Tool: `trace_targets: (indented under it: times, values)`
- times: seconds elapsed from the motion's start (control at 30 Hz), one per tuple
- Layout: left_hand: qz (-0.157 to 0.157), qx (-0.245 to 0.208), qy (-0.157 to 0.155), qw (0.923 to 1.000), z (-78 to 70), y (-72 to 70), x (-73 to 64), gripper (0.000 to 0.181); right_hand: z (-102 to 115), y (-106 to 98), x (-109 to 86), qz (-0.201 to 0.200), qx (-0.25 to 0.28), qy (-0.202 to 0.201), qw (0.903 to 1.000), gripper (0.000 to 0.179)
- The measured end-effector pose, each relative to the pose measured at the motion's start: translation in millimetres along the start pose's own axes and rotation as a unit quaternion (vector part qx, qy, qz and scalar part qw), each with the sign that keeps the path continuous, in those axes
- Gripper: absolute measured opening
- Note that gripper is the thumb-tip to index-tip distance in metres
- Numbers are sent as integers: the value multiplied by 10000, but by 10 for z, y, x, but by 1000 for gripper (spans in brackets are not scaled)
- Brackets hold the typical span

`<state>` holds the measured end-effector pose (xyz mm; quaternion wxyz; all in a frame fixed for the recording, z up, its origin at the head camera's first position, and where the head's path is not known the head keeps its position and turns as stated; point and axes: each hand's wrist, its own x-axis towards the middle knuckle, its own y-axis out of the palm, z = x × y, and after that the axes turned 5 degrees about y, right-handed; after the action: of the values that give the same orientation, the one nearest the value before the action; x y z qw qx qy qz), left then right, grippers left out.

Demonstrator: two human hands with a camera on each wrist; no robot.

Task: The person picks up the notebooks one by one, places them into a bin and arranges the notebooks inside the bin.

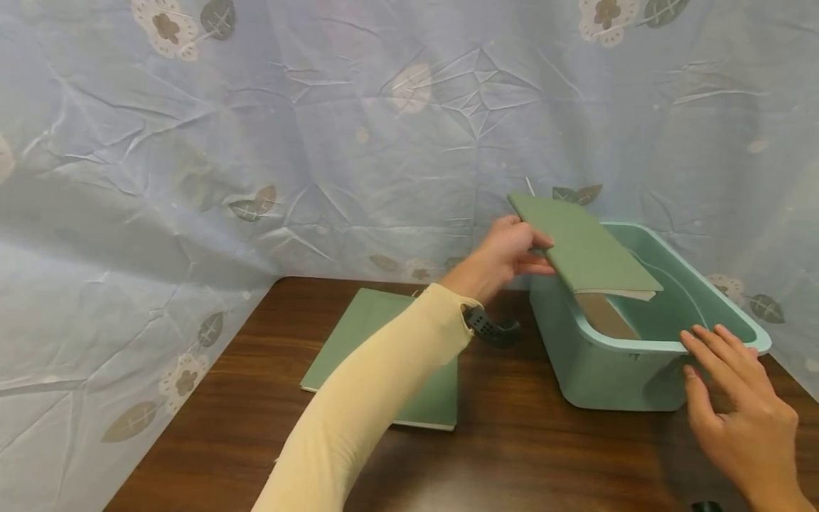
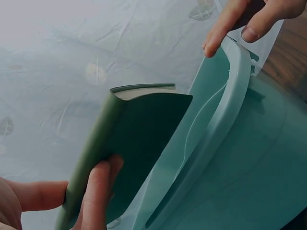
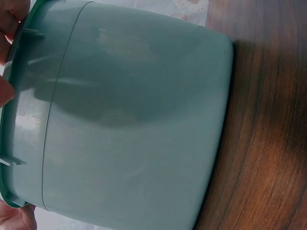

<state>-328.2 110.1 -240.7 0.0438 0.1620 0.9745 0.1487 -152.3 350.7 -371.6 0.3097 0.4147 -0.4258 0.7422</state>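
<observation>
My left hand point(image 1: 512, 249) pinches a green notebook point(image 1: 579, 245) by its spine, thumb on one cover and fingers on the other. The notebook is tilted above the left rim of a teal plastic bin point(image 1: 614, 373), its page edges point(image 2: 148, 91) facing the near side. My right hand point(image 1: 742, 405) rests with fairly straight fingers on the bin's near right rim, its thumb on the outer side. Under my left forearm, a second green notebook point(image 1: 358, 331) lies flat on the table, partly hidden by the sleeve.
The bin stands on a dark wooden table point(image 1: 505, 448) at the right. A flat brownish thing point(image 1: 604, 316) shows inside the bin along its left wall. A patterned cloth point(image 1: 358, 142) hangs behind the table and along its left side.
</observation>
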Motion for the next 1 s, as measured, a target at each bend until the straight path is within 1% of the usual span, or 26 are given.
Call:
trace_targets:
  times: [0.1, 0.27, 0.33, 0.4, 0.5, 0.63, 0.77, 0.87, 0.93, 1.0]
  values:
    - [58, 66, -64, 9999, 28, 38, 30, 20, 13, 6, 11, -29, 27, 4, 10000, 38]
    - [1, 153, -80, 9999, 62, 129, 64, 16, -3, 24, 18, 63, 38, 62, 10000, 38]
    - [-13, 136, -44, 9999, 84, 187, 78, 17, -15, 18, 6, 123, -20, 128, 9998, 39]
    - [2, 110, -43, 9999, 107, 254, 92, 19, -27, 5, -5, 86, -45, 165, 9998, 39]
    - [-27, 80, -101, 9999, 143, 309, 107, 22, -14, -4, -21, 42, -34, 184, 9998, 39]
    - [-106, 99, -175, 9997, 167, 346, 129, 22, -6, 1, -21, 19, 34, 132, 9999, 38]
    - [-53, 94, -216, 9997, 176, 369, 147, 21, -8, -13, -15, 152, -94, 183, 9997, 40]
    - [-35, 148, -261, 9995, 181, 377, 150, 19, -1, -7, -13, 162, -110, 190, 9996, 40]
    - [-19, 174, -285, 9994, 184, 387, 145, 17, 3, 5, -10, 89, -56, 164, 9998, 39]
    - [47, 171, -299, 9994, 185, 406, 139, 15, -1, 10, -8, 77, -73, 147, 9998, 39]
